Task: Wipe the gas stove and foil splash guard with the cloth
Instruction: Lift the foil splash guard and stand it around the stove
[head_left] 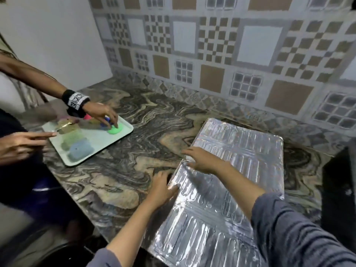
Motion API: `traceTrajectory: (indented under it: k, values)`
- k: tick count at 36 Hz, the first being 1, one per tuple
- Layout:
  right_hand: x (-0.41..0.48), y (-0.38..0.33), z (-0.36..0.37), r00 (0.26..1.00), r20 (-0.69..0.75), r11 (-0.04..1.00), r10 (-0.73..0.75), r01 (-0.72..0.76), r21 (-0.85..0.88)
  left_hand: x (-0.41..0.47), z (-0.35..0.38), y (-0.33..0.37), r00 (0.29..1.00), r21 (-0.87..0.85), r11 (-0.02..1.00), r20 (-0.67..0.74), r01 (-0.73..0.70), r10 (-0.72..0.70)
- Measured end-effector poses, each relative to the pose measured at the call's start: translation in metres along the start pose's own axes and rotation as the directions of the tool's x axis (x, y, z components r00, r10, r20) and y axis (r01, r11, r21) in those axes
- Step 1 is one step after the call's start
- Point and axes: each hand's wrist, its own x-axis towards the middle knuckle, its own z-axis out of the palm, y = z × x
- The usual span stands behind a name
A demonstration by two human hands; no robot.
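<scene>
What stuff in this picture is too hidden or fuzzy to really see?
Head view only:
- Gas stove: not seen; the foil splash guard lies flat and hides whatever is under it.
- Wiping cloth: neither the left hand nor the right hand shows one.
- Coloured things on the tray: blurred, partly covered by another person's hand.
- Dark object at the right: cut off by the edge, too dark.

Silver foil splash guard (231, 170) — grey-brown swirled countertop (134, 151)
</scene>
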Motion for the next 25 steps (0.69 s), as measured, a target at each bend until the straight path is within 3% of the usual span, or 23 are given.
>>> traceTrajectory:
  k: [8,18,25]
  values:
    - [0.023,0.001,0.033,0.975,0.112,0.931,-0.190,0.215,-0.294,-0.016,0.021,-0.002,0.992,-0.044,0.999,-0.126,0.001,-0.006]
    - [0.038,0.000,0.009,0.973,0.149,0.953,-0.174,0.204,-0.224,-0.013,0.017,0.005,0.975,-0.162,0.986,-0.206,0.048,-0.081]
    - [0.030,-0.020,-0.056,0.965,0.027,0.932,-0.259,0.257,-0.255,0.005,-0.038,0.034,0.954,-0.181,0.983,-0.297,-0.030,-0.025]
